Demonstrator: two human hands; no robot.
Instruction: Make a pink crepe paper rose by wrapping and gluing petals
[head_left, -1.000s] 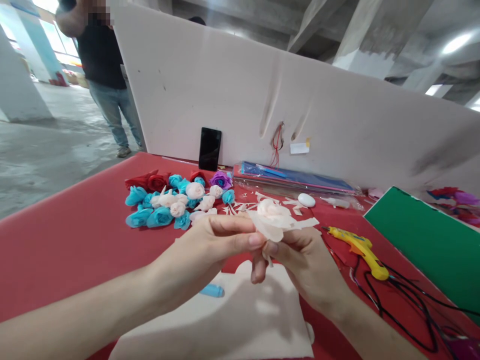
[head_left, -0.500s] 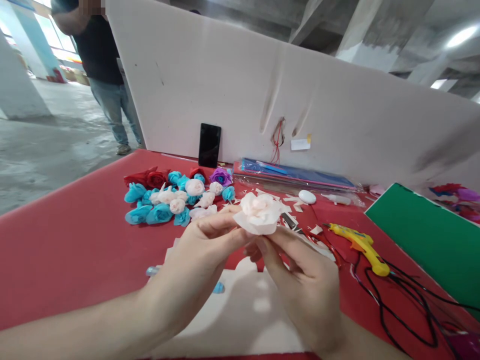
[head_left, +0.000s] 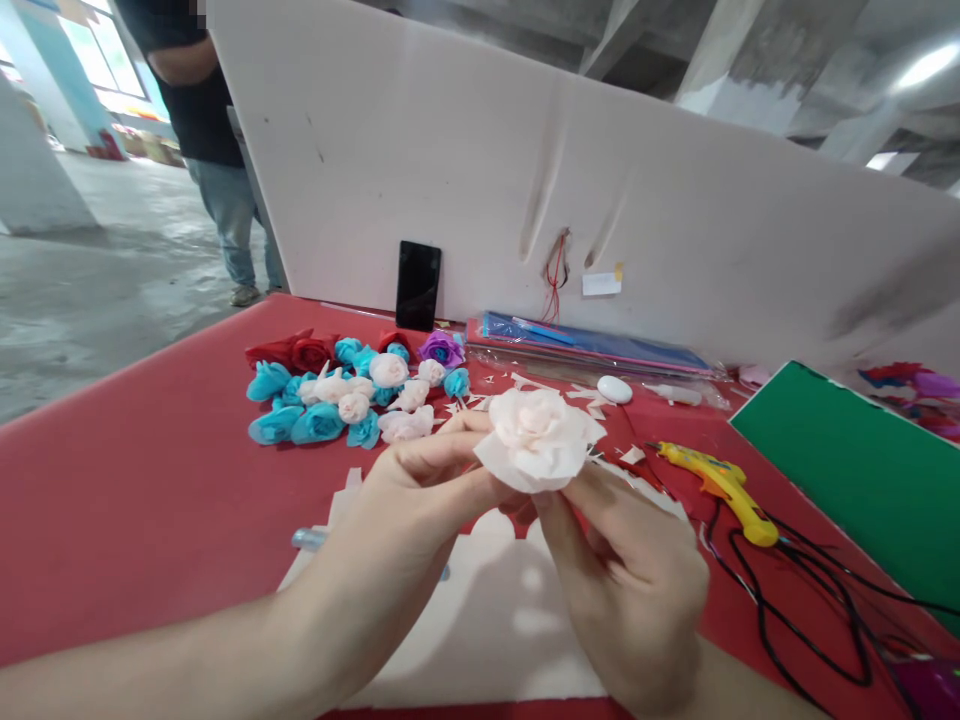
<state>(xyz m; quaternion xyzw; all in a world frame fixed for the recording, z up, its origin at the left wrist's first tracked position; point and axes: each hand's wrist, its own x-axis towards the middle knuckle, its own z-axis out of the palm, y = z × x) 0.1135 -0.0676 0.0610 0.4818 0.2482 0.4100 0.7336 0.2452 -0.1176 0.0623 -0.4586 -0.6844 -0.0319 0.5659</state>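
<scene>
A pale pink paper rose (head_left: 537, 436) is held up over the table, its open face turned toward the camera. My left hand (head_left: 397, 530) pinches it from the left, with thumb and fingers at the lower petals. From below and the right, my right hand (head_left: 630, 560) grips its base; the fingertips behind the petals are partly hidden. Under both hands lies a pale paper sheet (head_left: 495, 640) with scalloped upper edges. Red, blue, purple and pale paper roses (head_left: 352, 407) are grouped behind my left hand.
A yellow glue gun (head_left: 720, 485) with black cables lies right, beside a green board (head_left: 855, 480). Paper scraps and a white oval object (head_left: 615, 389) lie behind the rose. A phone (head_left: 418, 286) leans on the white partition (head_left: 465, 150). A person (head_left: 210, 150) stands back left.
The rose has moved slightly right and nearer the camera, with its face turned more toward it. My right hand has shifted a little to the right.
</scene>
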